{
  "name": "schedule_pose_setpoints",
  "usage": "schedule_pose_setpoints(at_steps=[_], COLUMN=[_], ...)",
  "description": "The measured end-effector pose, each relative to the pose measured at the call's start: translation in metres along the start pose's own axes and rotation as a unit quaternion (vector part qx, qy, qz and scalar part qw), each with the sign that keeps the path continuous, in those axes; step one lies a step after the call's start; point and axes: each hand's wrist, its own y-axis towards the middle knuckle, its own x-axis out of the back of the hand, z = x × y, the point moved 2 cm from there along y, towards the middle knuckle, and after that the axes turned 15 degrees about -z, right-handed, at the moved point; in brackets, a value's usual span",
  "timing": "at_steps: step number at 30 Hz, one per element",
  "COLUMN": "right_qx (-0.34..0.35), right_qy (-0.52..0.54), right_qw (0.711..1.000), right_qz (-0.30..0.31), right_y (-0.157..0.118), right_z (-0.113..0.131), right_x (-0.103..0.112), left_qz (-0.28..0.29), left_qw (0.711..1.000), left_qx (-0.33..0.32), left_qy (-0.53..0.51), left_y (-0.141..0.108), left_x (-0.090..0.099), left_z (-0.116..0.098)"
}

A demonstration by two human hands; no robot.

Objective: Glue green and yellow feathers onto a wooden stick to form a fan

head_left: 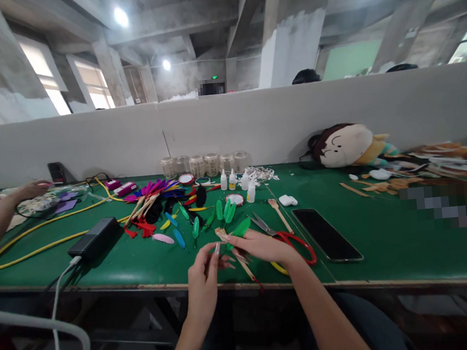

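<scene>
My right hand is closed on a flat wooden stick, whose broad pale end shows past the fingertips and whose lower end carries a red tassel. Green feathers fan out from that broad end, and another green feather stands beside the fingers. Close by on the left, my left hand has its thumb and fingers pinched together at the stick; whatever lies between them is too small to make out. Scissors with red handles lie under and beside my right wrist.
Loose feathers and a feathered bundle lie left. Glue bottles and glass jars stand behind. A wooden spoon-shaped stick, phone and doll are right. A co-worker's arm reaches in at far left.
</scene>
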Motion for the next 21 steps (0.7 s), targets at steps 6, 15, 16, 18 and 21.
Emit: schedule_pose_setpoints(at_steps=[6,15,16,18,21], right_qx=[-0.027,-0.036,-0.035,-0.026,-0.003], right_qy=[0.019,0.029,0.028,0.037,0.07], right_qw=[0.999,0.999,0.999,0.998,0.992], right_qz=[-0.024,0.018,0.025,0.05,0.102], right_y=[-0.003,-0.002,-0.002,-0.002,-0.005], right_z=[0.0,-0.001,-0.001,0.001,0.006], right_x=[0.007,0.005,0.005,0.004,0.003], left_qz=[0.059,0.165,0.176,0.207,0.247], left_qw=[0.998,0.976,0.976,0.975,0.963], left_qx=[-0.003,-0.069,-0.06,-0.003,0.107], left_qy=[0.021,0.121,0.115,0.076,-0.026], left_y=[-0.003,-0.003,-0.003,-0.004,-0.009], left_x=[0.002,0.004,0.005,0.006,0.006], left_z=[-0.001,-0.01,-0.01,-0.008,0.0])
